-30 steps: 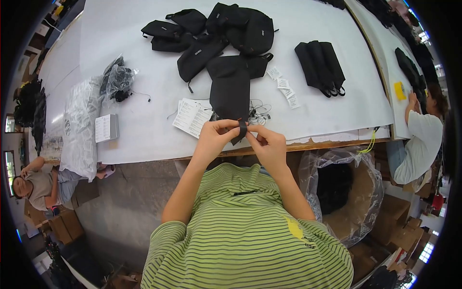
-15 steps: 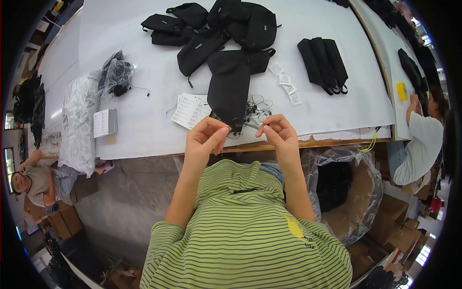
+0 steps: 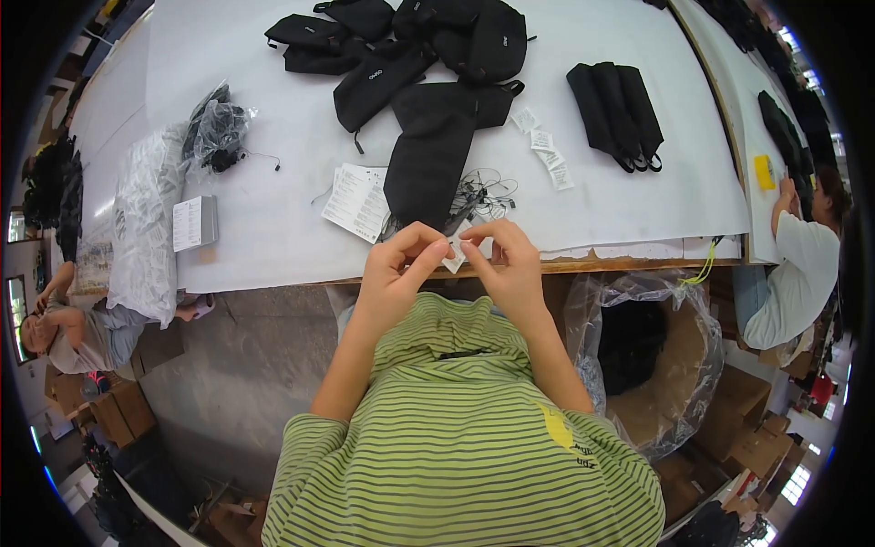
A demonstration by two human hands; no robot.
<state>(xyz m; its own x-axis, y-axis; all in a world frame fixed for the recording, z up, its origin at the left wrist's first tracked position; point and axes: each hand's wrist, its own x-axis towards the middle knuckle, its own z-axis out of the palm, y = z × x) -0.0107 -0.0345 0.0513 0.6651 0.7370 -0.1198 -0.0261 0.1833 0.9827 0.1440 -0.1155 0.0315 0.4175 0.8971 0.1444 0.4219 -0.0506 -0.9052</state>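
Observation:
My left hand (image 3: pixel 399 271) and my right hand (image 3: pixel 508 273) come together above the table's near edge, fingertips pinched. Between them is a small white packet (image 3: pixel 455 259), partly hidden by the fingers. Just beyond lies a black fabric pouch (image 3: pixel 427 150) with its near end behind my fingers. A tangle of thin black tag cords (image 3: pixel 485 193) rests at its right side, and a stack of printed white cards (image 3: pixel 355 201) at its left. A strip of small white packets (image 3: pixel 549 157) lies farther right.
More black pouches (image 3: pixel 383 80) are heaped at the far side; several stand together (image 3: pixel 616 114) at right. A plastic-wrapped bundle (image 3: pixel 146 219) and a card stack (image 3: pixel 195 223) lie left. Below the table's right edge is a lined carton (image 3: pixel 685 374). People sit at both sides.
My right hand has moved left toward my left hand, closing the gap between them. A small white packet now shows between the fingertips. The seated person at left has shifted an arm.

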